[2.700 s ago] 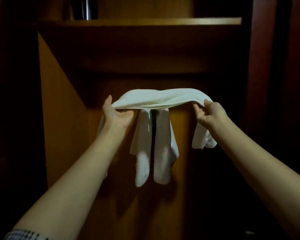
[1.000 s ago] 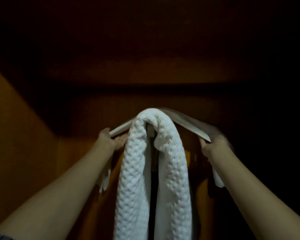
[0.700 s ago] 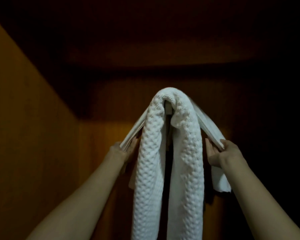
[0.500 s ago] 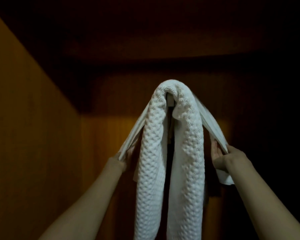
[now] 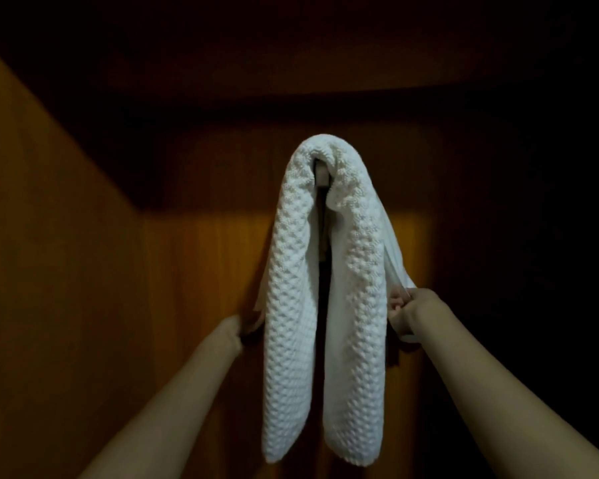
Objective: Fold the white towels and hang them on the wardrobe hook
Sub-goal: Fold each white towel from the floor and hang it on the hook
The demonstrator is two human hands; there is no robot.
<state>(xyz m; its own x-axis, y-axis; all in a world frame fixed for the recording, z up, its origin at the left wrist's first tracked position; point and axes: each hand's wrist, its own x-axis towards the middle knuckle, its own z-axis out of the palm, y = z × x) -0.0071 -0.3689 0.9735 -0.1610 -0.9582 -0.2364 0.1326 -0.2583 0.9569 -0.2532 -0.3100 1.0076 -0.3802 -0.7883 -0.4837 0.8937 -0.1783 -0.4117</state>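
Note:
A thick white waffle-weave towel (image 5: 325,305) hangs draped over the wardrobe hook (image 5: 320,174), its two ends dangling side by side. Behind it a second, smoother white towel (image 5: 396,264) also lies over the hook and runs down both sides. My right hand (image 5: 407,314) grips the right end of that smooth towel, fingers curled round it. My left hand (image 5: 246,324) holds its left end at the waffle towel's left edge; its fingers are mostly hidden behind the cloth.
The wooden back panel (image 5: 201,271) of the wardrobe is right behind the towels. A wooden side wall (image 5: 56,236) stands on the left and a dark shelf underside (image 5: 291,70) overhead. The right side is dark.
Both hands have drawn the smooth towel's ends down and inward, so it now hangs steeply over the hook behind the waffle towel instead of being stretched out level.

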